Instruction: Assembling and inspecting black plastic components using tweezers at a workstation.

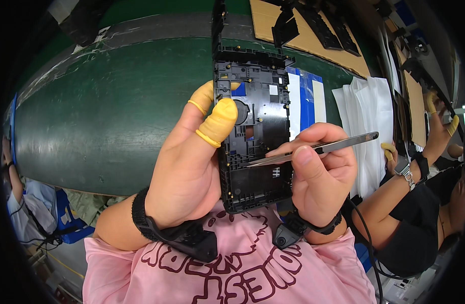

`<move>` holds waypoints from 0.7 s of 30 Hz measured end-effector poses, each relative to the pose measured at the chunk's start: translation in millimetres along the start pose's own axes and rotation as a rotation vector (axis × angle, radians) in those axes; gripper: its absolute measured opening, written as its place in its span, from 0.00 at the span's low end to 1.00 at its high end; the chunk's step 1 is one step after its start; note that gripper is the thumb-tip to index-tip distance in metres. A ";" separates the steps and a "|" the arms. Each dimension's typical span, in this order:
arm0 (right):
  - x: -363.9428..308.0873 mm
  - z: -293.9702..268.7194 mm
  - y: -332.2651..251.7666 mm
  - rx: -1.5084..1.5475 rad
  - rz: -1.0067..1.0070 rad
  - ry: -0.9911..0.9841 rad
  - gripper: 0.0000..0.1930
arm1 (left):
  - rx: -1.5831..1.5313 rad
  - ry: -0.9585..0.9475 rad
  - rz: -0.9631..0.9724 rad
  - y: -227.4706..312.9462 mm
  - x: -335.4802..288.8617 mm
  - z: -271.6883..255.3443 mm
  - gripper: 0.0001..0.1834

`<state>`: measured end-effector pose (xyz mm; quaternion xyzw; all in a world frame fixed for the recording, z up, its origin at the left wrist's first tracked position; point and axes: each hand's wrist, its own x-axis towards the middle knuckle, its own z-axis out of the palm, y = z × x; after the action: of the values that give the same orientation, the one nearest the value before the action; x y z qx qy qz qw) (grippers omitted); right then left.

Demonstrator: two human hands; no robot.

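A black plastic housing [265, 119] with ribs, small brass-coloured inserts and several cutouts stands upright before me. My left hand [192, 147] grips its left edge, with yellow finger cots on the thumb and a finger; the other fingers are hidden behind the part. Between the thumb and fingers of my right hand [321, 175] is a pair of metal tweezers [344, 143]. Their tips reach across to the lower left of the housing's inner face. Whether the tips hold anything is too small to tell.
A green work table [111, 116] spreads to the left. Blue-and-white packs [307, 99] and white foam sheets [366, 121] lie right of the housing. Black parts rest on cardboard [268, 25] at the back. A co-worker's arm [394, 195] is at the right, another person at the far left.
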<state>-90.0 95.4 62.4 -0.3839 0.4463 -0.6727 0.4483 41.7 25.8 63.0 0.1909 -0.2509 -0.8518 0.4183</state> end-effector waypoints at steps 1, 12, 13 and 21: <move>-0.1 0.2 -0.1 0.016 0.020 0.015 0.10 | -0.003 0.006 -0.004 0.2 -0.2 0.0 0.21; 1.6 2.3 -0.3 0.007 -0.013 0.008 0.10 | 0.041 0.031 -0.011 1.2 0.7 3.0 0.20; 1.7 2.4 -0.4 0.010 -0.018 0.006 0.10 | 0.000 -0.007 -0.010 1.0 0.7 0.2 0.20; 4.0 4.1 -3.2 -0.027 0.002 0.030 0.09 | 0.077 -0.027 -0.042 2.8 -1.8 0.1 0.37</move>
<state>-88.3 91.2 67.2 -0.3791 0.4623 -0.6721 0.4369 44.4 25.8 64.9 0.2004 -0.2851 -0.8528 0.3890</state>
